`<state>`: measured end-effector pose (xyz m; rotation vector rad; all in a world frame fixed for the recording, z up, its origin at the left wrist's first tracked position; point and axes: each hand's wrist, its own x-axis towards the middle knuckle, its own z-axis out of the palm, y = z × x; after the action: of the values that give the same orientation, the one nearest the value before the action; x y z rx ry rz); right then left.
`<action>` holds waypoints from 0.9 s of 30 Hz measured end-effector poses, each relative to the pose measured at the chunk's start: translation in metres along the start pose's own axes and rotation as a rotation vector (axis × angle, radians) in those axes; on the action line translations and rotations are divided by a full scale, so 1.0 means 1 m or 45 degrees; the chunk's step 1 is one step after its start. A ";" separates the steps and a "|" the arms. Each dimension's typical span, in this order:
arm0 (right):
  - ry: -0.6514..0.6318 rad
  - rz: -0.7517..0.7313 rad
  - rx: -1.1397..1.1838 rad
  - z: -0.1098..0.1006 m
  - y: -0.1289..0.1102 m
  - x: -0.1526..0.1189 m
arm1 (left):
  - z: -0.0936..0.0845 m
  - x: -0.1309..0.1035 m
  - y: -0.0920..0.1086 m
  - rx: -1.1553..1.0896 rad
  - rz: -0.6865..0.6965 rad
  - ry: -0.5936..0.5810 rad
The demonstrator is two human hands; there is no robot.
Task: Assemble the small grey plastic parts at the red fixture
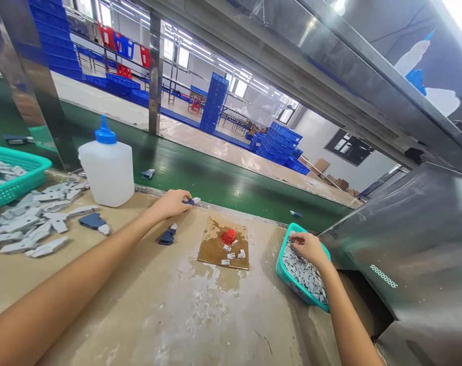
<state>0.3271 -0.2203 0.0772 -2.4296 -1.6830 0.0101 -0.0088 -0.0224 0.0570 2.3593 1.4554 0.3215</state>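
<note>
My left hand (173, 204) is closed on a dark blue plastic part (188, 202) with a light grey tip, at the edge of the green conveyor belt. A similar dark blue part (167, 235) lies on the table just below that hand. Over on the right, my right hand (311, 249) dips into a teal basket (282, 272) full of small grey plastic pieces (305, 272). Its fingers are curled together, and what is between them is hidden. Between my hands, a wet brown board (211, 244) carries a red cap-like cup (228, 236) and several small grey pieces (231, 255).
A white squeeze bottle (106, 170) with a blue nozzle stands behind my left forearm. Grey parts (32, 221) are heaped at left beside a green basket (21, 188). Another blue part (90, 220) lies near them. Parts rest on the belt (215, 183). A metal panel (413, 244) borders the right.
</note>
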 end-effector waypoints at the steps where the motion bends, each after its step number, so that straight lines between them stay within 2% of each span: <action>1: 0.004 -0.050 -0.021 0.001 -0.001 0.000 | 0.001 0.000 0.000 -0.004 0.005 -0.003; 5: 0.075 -0.191 -0.052 0.006 0.000 -0.001 | 0.003 0.001 -0.002 -0.040 0.013 0.001; 10: 0.305 -0.104 0.279 0.010 0.011 -0.009 | 0.006 0.003 -0.006 -0.180 -0.010 0.057; 12: 0.356 -0.031 0.490 0.008 0.012 -0.011 | 0.007 0.004 -0.006 -0.354 -0.056 0.092; 14: 0.362 -0.004 0.689 0.003 0.006 -0.011 | 0.007 0.004 -0.005 -0.662 -0.129 0.057; 17: 0.408 -0.093 0.912 -0.007 -0.018 -0.011 | 0.006 0.002 0.002 -1.210 -0.254 -0.076; 20: 0.413 -0.220 1.042 -0.009 -0.052 -0.010 | 0.007 -0.001 0.011 -1.550 -0.289 -0.146; 24: 0.227 -0.318 1.196 0.010 -0.093 -0.009 | 0.009 -0.005 0.021 -1.734 -0.254 -0.191; 27: 0.127 -0.342 1.212 0.031 -0.108 -0.008 | 0.010 -0.008 0.027 -1.768 -0.269 -0.233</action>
<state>0.2208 -0.1863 0.0632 -1.4722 -1.4568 0.5135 0.0135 -0.0422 0.0586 1.0633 0.8493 0.7229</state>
